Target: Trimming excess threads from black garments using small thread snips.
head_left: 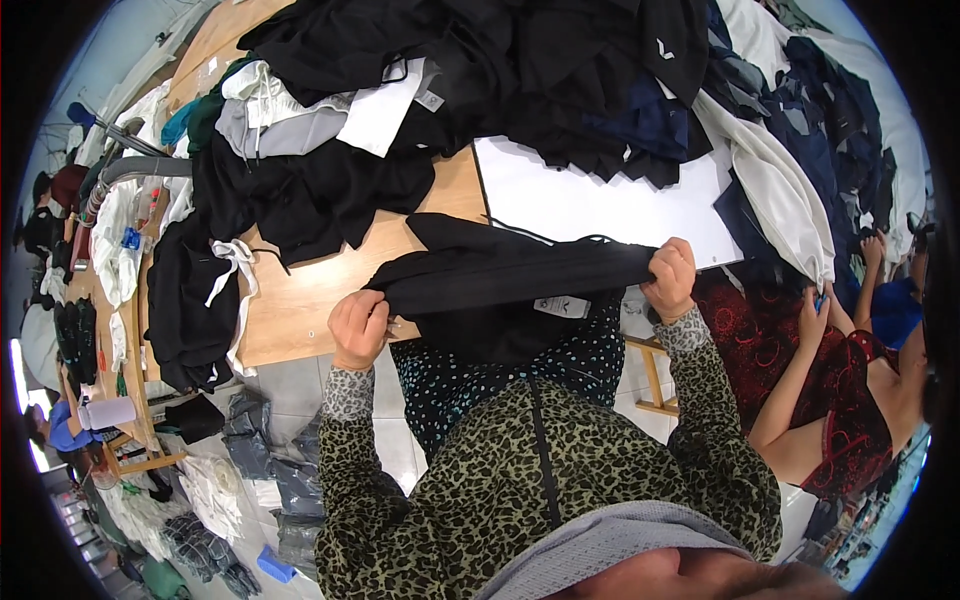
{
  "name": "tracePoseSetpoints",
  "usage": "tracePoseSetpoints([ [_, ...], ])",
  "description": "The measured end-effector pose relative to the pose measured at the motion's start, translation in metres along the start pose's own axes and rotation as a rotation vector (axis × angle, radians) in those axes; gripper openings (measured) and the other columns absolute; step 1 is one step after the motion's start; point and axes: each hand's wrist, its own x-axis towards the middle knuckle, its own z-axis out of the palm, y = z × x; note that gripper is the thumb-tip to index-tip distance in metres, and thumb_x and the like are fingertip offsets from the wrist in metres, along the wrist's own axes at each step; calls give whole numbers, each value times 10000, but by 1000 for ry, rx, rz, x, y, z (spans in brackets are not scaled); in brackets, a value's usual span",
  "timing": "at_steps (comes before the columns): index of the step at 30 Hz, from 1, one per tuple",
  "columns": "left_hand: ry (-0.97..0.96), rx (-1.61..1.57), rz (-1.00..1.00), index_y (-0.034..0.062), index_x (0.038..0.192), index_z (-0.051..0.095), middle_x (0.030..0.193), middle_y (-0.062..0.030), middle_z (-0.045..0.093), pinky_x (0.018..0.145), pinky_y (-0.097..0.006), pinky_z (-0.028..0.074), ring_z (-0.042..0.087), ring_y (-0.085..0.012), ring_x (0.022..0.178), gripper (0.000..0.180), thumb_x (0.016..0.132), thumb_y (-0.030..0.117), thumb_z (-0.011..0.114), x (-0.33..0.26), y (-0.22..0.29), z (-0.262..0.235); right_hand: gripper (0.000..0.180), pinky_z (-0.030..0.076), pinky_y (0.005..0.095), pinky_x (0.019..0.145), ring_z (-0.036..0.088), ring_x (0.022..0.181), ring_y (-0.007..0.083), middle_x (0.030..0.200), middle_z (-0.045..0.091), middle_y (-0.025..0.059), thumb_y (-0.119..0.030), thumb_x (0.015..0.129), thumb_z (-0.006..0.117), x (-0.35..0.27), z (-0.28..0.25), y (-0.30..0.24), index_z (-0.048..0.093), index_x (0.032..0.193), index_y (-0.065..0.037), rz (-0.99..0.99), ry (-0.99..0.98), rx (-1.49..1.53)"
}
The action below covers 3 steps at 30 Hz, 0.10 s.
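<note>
A black garment (510, 282) with a wide band and a dark drawcord is pulled taut in front of my body. My left hand (358, 330) is closed round one end of the band, and my right hand (670, 275) grips the other end, slightly higher. A pale label (562, 306) shows on the cloth below the band. The garment's far part lies over the edge of the wooden table (310, 310), and its lower part hangs over my lap. Whether it is trousers or shorts I cannot tell.
Black clothes (480, 70) are heaped across the table's far side, beside a white sheet (580, 200). More black garments (190, 300) hang off its left corner. On the right, a person in dark red (800, 380) handles white cloth (780, 190). Bagged items (250, 435) lie on the floor.
</note>
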Motion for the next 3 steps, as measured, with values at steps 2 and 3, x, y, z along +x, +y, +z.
tracePoseSetpoints([
  [2,-44,-31,-38,8,804,564,846,-121,583,601,-343,500,597,-281,729,228,600,58,652,8,-2,7,387,444,415,668,537,654,279,800,577,106,-50,476,687,10,6,-15,568,844,-40,127,-112,97],
  [3,-108,-32,-103,27,814,568,868,-110,592,604,-359,503,596,-303,733,245,597,84,664,11,-6,18,369,443,430,673,566,706,281,804,592,103,-50,510,695,18,15,-27,586,862,-55,205,-181,192],
])
